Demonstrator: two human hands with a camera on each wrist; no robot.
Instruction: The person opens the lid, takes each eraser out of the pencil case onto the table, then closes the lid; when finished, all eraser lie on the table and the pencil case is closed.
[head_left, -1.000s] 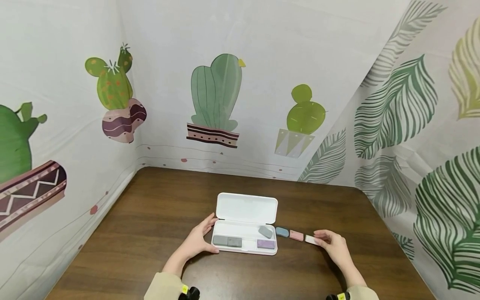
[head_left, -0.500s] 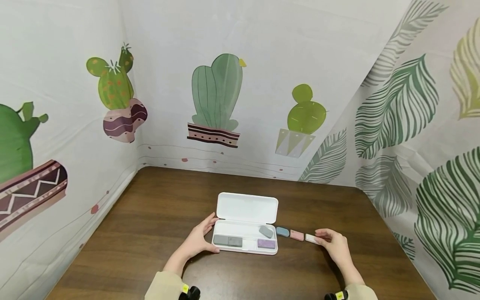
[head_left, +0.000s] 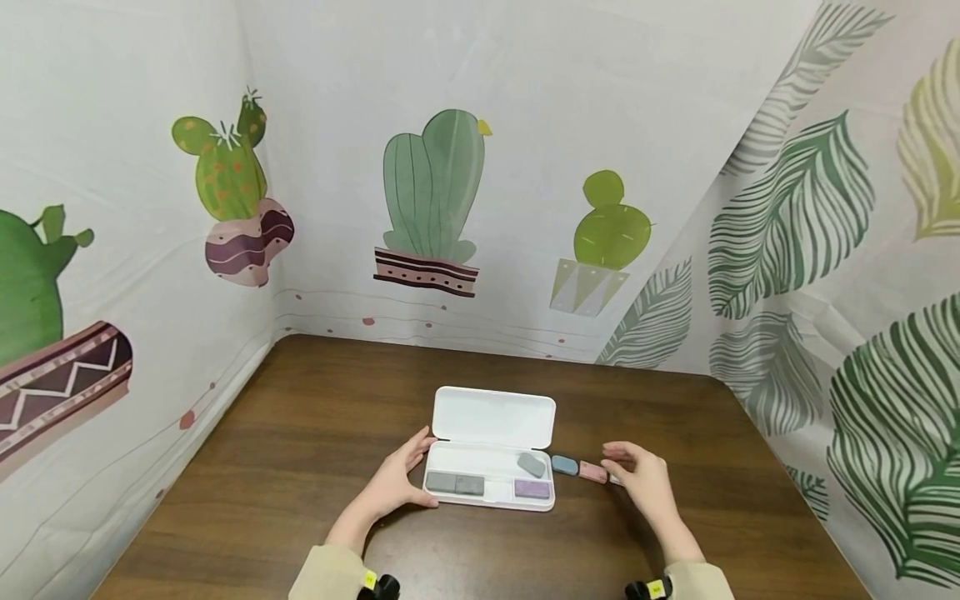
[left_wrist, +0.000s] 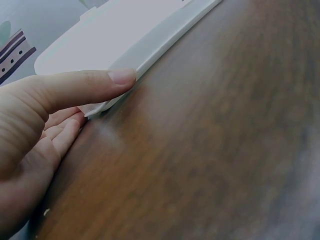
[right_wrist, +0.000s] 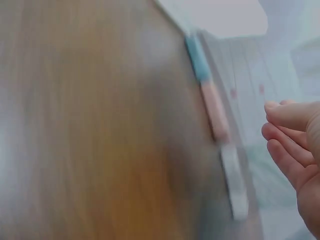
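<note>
A white pencil case (head_left: 495,457) lies with its lid up on the table. My left hand (head_left: 395,477) holds its left end, thumb on the front edge and fingers at the back corner; in the left wrist view the thumb (left_wrist: 85,87) presses on the case's rim. Inside lie a purple eraser (head_left: 532,489), a tilted grey eraser (head_left: 532,464) and two grey erasers (head_left: 455,482) end to end. From its right side run a blue eraser (head_left: 565,465), a pink eraser (head_left: 592,472) and a white eraser (right_wrist: 234,182) in a row. Above the row, my right hand (head_left: 641,477) holds nothing, fingers loosely bent.
The brown wooden table (head_left: 337,392) spreads around the case. A white cloth (head_left: 315,167) printed with cacti and leaves hangs behind it and along both sides. The raised lid (head_left: 494,417) stands at the back of the case.
My right hand has let go of the white eraser and moved left and up, over toward the pink one. The left hand stays on the pencil case.
</note>
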